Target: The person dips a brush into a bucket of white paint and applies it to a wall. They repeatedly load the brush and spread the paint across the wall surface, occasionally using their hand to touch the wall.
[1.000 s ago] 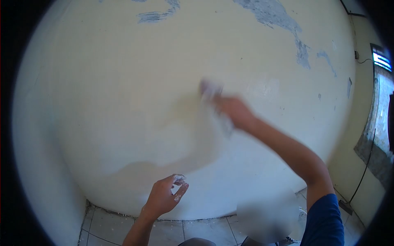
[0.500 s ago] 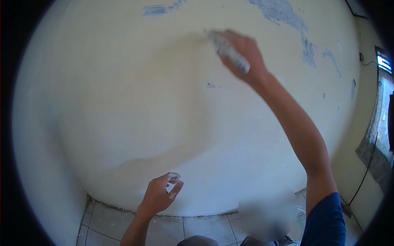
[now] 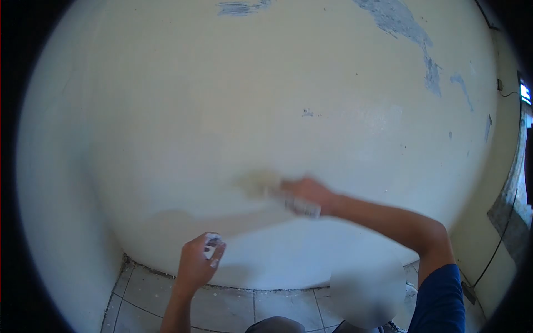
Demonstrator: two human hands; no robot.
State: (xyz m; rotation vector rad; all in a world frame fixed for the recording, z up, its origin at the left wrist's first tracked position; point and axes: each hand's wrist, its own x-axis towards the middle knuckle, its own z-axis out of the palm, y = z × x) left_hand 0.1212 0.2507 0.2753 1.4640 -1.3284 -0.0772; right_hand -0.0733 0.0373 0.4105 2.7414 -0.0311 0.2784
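Note:
In front of the pale wall [image 3: 166,127], my right hand [image 3: 311,195] is wrapped round a white-stained hand tool [image 3: 302,207]. The tool is smeared by motion, so I cannot tell its exact kind. A yellowish blur lies on the wall just left of its tip. Lower left, my left hand [image 3: 199,256] is held up near the wall's base, fingers loosely curled with a gap to the thumb. White paste coats its fingertips, and nothing shows in its grasp.
Grey bare patches [image 3: 397,19] mark the upper wall. Tiled floor [image 3: 222,308] with white specks runs along its base. A blurred round patch [image 3: 367,291] covers something near my knees. A patterned cloth [image 3: 513,188] hangs at the right, beside a thin dark rod [image 3: 497,244].
My right hand has swept down the wall with the tool, from the upper part to mid-height. My left hand has shifted slightly left. The view has turned a little left.

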